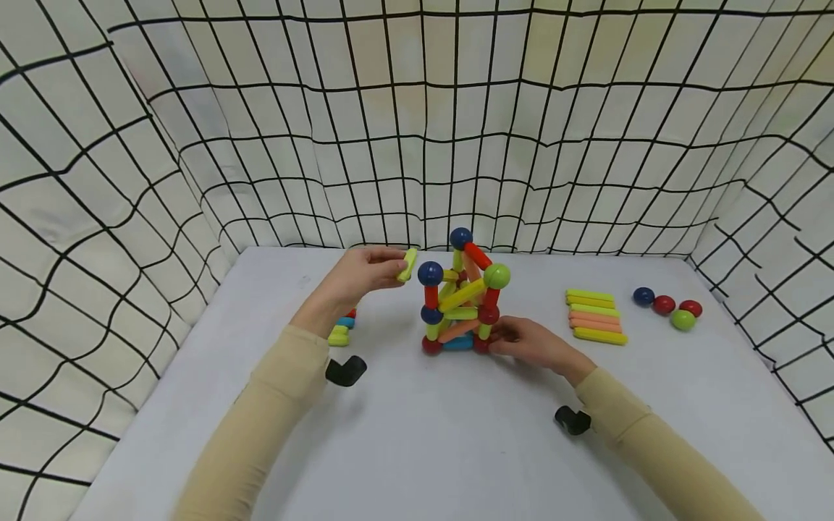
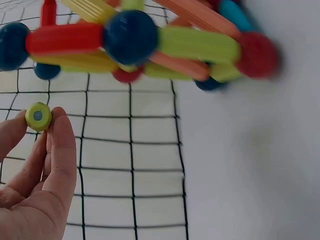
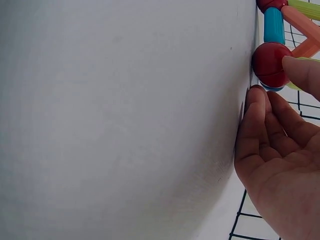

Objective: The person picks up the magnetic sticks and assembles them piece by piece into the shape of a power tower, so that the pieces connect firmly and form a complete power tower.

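Note:
My left hand (image 1: 365, 276) pinches a short yellow-green magnetic rod (image 1: 408, 265) between thumb and fingers, upright beside the tower and apart from it. One end of that rod (image 2: 38, 116) faces the left wrist camera, showing a grey magnet disc. The tower (image 1: 461, 293) is built of coloured rods and balls, with dark blue balls and a green ball (image 1: 497, 276) on top. Low at its right front corner, my right hand (image 1: 531, 343) holds a red ball (image 3: 271, 65) between thumb and fingertips. The hand's lower edge rests on the table.
Short rods (image 1: 340, 334) lie left of the tower, partly behind my left wrist. To the right are a row of longer yellow and orange rods (image 1: 594, 316) and several loose balls (image 1: 664, 305). Black netting over white cloth (image 1: 404, 145) encloses the white table (image 1: 430, 434).

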A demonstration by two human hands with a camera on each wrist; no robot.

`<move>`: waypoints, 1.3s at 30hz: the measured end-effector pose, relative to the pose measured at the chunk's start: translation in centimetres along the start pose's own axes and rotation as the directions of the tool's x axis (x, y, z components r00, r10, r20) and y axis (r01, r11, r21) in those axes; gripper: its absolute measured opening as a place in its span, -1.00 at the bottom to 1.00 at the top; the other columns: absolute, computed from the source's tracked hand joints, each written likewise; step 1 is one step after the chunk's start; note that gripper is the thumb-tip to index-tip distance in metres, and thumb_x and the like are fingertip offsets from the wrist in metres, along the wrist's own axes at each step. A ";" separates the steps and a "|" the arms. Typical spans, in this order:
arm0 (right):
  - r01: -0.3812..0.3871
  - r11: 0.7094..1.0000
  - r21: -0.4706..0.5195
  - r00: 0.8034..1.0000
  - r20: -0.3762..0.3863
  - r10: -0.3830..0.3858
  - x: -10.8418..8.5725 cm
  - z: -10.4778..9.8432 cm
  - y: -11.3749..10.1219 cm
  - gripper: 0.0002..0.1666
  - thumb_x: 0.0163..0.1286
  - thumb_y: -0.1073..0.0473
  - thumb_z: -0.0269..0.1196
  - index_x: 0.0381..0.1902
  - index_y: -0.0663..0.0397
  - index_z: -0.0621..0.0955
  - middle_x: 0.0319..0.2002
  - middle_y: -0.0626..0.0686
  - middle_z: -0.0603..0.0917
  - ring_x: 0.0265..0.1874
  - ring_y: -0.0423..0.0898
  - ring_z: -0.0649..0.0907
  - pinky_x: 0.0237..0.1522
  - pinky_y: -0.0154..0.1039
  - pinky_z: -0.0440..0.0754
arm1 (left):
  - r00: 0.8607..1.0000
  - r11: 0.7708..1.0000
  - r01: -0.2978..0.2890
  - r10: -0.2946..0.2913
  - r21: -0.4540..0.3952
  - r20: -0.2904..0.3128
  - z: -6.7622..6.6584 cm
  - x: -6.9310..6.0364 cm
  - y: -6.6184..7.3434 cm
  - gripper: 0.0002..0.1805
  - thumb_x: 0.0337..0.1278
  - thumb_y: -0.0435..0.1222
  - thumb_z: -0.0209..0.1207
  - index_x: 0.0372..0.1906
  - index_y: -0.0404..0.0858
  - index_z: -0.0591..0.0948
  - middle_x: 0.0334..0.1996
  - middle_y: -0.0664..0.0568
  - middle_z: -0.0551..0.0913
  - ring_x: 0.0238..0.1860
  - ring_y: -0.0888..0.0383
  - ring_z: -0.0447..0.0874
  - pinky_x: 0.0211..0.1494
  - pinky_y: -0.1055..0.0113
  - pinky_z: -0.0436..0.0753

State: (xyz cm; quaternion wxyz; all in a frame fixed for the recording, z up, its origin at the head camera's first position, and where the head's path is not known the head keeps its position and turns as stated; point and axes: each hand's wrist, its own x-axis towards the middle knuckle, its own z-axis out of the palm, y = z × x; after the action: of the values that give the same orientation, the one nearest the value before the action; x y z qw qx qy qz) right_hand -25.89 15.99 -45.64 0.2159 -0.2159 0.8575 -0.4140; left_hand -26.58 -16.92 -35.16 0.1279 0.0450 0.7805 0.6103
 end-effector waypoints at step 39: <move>0.017 1.000 -0.012 1.000 0.001 -0.017 0.1 0.0 0.1 -0.53 0.38 0.09 0.25 0.17 0.16 0.50 -0.03 0.04 0.62 -0.08 -0.03 0.53 0.02 -0.18 0.53 | 0.997 1.000 -0.004 0.003 0.011 0.073 3.0 1.9 4.5 -0.59 0.35 -0.17 0.16 0.14 -0.36 0.53 0.02 -0.14 0.56 -0.06 0.00 0.56 0.15 0.23 0.58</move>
State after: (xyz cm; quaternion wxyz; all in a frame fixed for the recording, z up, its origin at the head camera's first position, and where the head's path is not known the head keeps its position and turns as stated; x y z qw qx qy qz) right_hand -25.93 15.97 -45.73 0.2115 -0.2245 0.8581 -0.4105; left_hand -28.01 -12.50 -31.81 0.1549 0.0693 0.7787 0.6041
